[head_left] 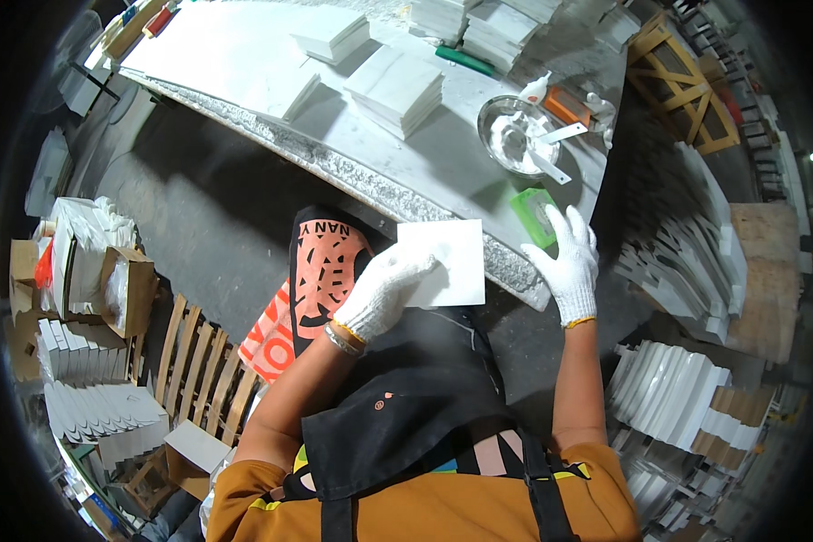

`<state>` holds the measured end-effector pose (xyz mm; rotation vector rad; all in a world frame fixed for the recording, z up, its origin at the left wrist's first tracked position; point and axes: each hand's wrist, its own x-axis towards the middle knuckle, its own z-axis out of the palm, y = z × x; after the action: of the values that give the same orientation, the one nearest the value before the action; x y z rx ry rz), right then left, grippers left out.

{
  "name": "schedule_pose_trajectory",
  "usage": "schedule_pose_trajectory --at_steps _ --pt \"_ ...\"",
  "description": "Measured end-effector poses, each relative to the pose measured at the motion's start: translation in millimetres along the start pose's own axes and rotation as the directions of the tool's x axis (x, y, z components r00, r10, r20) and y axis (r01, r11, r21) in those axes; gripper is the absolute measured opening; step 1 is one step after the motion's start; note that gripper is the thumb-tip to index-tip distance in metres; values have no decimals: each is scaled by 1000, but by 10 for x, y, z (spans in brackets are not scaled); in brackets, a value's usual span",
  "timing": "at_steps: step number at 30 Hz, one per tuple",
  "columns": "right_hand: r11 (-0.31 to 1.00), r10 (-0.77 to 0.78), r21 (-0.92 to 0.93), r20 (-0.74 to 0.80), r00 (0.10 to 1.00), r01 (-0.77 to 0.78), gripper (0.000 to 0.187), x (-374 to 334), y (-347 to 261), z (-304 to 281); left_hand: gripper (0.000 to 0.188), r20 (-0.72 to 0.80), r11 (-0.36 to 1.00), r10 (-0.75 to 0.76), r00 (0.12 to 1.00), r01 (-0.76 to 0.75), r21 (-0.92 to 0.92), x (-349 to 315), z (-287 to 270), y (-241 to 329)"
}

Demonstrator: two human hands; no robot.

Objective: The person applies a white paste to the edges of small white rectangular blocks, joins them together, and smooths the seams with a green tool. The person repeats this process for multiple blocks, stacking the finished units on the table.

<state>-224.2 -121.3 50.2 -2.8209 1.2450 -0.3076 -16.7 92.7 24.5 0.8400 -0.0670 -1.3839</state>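
Left hand [384, 289] gripping, right hand [569, 262] open, both gloved.

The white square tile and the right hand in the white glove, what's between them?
Head view: only the speckled grey table edge lies between the white square tile and the right hand.

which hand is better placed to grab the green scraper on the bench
Right. The right hand rests at the bench edge with its fingertips beside the green scraper, while the left hand is holding the white tile.
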Motion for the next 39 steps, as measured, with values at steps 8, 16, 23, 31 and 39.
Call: schedule_pose_trajectory --at_steps 8,16,23,31,39 --pt "953 -205 224 -10 979 202 60 288 -307 184 32 5 999 12 1000 -12 34 142 -25 -1" --pt "889 -257 298 -305 917 348 35 555 -466 67 41 -15 998 -18 1000 19 63 212 110 66" --pt "842 126 527 -402 907 116 12 746 94 -357 43 100 981 -148 984 133 143 394 510 -48" --pt "771 -307 501 -251 918 394 26 724 -536 -521 38 156 914 -272 949 204 351 624 643 -356" --pt "912 -390 4 319 864 410 31 1060 -1188 81 27 49 882 -309 950 267 387 433 501 -264"
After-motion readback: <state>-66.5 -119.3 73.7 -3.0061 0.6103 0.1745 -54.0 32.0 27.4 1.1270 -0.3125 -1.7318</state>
